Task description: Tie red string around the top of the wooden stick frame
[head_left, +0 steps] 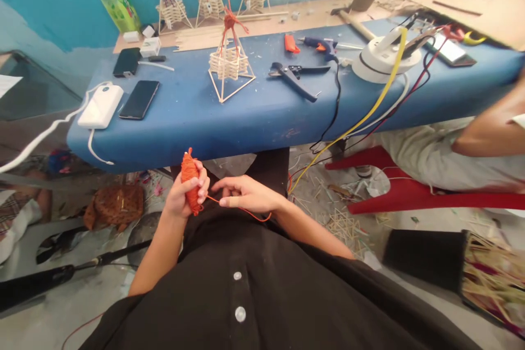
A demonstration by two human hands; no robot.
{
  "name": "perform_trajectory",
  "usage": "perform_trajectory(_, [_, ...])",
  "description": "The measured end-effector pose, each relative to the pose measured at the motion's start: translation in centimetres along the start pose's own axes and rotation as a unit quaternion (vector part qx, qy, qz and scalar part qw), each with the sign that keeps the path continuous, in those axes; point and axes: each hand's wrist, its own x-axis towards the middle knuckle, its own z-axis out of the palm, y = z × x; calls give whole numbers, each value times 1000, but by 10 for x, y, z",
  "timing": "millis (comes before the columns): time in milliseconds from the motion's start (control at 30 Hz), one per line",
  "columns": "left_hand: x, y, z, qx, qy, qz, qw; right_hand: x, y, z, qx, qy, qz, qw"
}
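My left hand [186, 191] is wrapped round a bundle of orange yarn [190, 183], held upright in front of my body. Just to its right, my right hand [241, 194] has its fingers curled, with the thumb and fingers closed near a strand of the yarn. That strand runs from the bundle past the thumb and hangs in a loop under the wrist. On the blue table [180, 120] stands a small stick structure [229, 63] with a triangular base and orange yarn tied at its top.
Three similar stick structures [171, 11] stand along the wall. Pliers-like cutters [293, 79], a glue gun [322, 46], a white power strip [381, 60], phones [139, 99] and a power bank [100, 106] lie on the table. A person's arm [492, 120] is at right.
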Motion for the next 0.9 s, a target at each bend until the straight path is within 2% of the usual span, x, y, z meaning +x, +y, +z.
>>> perform_trajectory(67, [0, 8, -4, 6, 12, 11, 1000, -8, -8, -18, -7, -35, 2, 999])
perform_trajectory(133, [1, 13, -8, 4, 22, 26, 999, -18, -16, -38, -1, -18, -5, 1000])
perform_trajectory(233, [2, 14, -10, -10, 27, 47, 998, -30, -23, -60, 7, 103, -13, 995])
perform_trajectory(300, [4, 13, -6, -11, 22, 50, 998, -32, -19, -58, -2, 156, -4, 988])
perform_trajectory(367, [6, 13, 2, -6, 14, 41, 999, -27, -8, -42, 4, 114, 22, 993])
perform_trajectory(500, [10, 14, 12, 5, 18, 47, 999, -13, 18, -4, 86, -101, 57, 990])
perform_trajectory(533, [11, 15, 10, 6, 27, 55, 998, -12, 21, -3, 94, -89, 46, 991])
perform_trajectory(567, [11, 15, 6, 7, 40, 61, 997, -12, 22, -7, 107, -43, 32, 993])
perform_trajectory(600, [10, 16, 0, 11, 55, 65, 996, -15, 21, -16, 121, 24, 15, 992])
perform_trajectory(633, [9, 16, -7, 18, 71, 66, 995, -19, 18, -29, 145, 118, -2, 982])
perform_trajectory(667, [8, 15, -13, 26, 84, 64, 994, -25, 13, -45, 158, 176, -15, 972])
perform_trajectory(733, [5, 11, -24, 38, 90, 48, 994, -39, 1, -79, 165, 228, -27, 959])
perform_trajectory(800, [2, 3, -29, 27, 61, 28, 997, -53, -11, -106, 163, 261, -28, 951])
perform_trajectory(900, [-1, -16, -22, -38, -14, -1, 999, -64, -25, -125, 144, 313, -31, 938])
